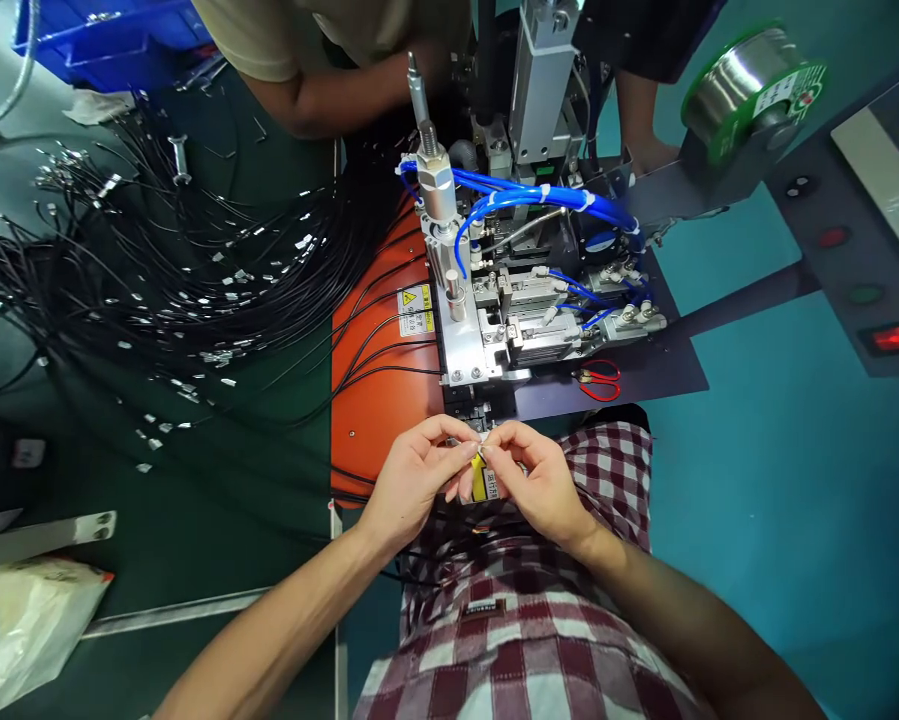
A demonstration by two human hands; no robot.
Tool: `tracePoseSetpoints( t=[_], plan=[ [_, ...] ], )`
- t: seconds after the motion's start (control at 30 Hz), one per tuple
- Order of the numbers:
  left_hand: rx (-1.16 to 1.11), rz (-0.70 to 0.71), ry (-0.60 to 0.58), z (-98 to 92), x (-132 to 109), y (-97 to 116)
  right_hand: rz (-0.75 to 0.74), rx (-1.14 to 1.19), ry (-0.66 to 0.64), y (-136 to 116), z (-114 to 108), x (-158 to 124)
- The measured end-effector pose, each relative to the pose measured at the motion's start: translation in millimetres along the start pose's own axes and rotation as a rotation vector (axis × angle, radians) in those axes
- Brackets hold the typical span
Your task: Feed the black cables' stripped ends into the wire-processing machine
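My left hand (419, 475) and my right hand (539, 485) meet fingertip to fingertip above my lap, at the near edge of the machine (468, 345). Both are closed in a pinch, thumb against forefinger. A tiny whitish piece shows between the fingertips; it is too small to name. Just below the fingers is a yellow and white label (480, 482), partly covered by them. Black cables (351, 480) run across the orange plate (381, 425) close to my left hand.
Black cables with white ends (269, 270) cover the left bench. Red-handled cutters (600, 380) lie on the machine's base plate. A solder wire spool (753, 90) sits at upper right, a wrench (180, 160) among the cables. Another person's arm (351, 100) is behind the machine.
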State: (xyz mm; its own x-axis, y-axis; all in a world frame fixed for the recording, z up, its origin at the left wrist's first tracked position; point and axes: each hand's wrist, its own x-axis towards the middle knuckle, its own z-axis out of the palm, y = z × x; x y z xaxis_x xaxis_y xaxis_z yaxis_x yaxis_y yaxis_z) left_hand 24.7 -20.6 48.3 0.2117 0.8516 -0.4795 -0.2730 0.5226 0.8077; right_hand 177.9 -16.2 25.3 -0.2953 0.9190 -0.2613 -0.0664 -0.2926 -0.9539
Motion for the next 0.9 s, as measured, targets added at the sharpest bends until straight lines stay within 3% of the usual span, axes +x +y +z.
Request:
tracePoseSetpoints(
  t=[0.27,0.7,0.9],
  plan=[
    [-0.17,0.074,0.185,11.7,2,-11,-0.22,-0.374,0.172,10,12,0],
    [-0.201,0.008,0.109,5.1,3,-12,-0.286,-0.46,0.108,9,7,-1],
    [-0.201,0.041,0.147,6.5,2,-14,-0.252,-0.439,0.113,11,7,-2]
  ],
)
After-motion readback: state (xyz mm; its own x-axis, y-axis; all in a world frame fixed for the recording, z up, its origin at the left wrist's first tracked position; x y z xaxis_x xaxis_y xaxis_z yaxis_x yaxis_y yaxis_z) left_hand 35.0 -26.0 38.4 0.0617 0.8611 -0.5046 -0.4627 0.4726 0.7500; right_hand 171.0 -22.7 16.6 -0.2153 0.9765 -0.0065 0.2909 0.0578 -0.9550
